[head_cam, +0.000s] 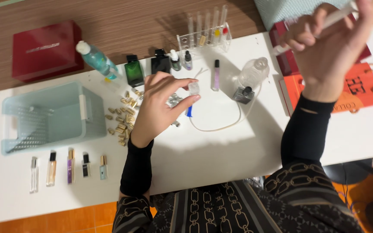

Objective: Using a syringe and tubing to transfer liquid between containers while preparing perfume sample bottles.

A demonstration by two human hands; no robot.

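Clearly, a small clear cap [194, 88] is pinched by the left hand [160, 103] above the table [221, 146], while a syringe [324, 21] is gripped high by the right hand [331, 47].

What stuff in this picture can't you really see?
- Head view: the top end of the white tube in the right hand is cut off by the picture's upper edge.
- The small clear piece in the left hand is too small to identify.
- The inside of the pale green basket, lying on its side, is hidden by its own wall.
- Some gold caps sit behind the left hand.
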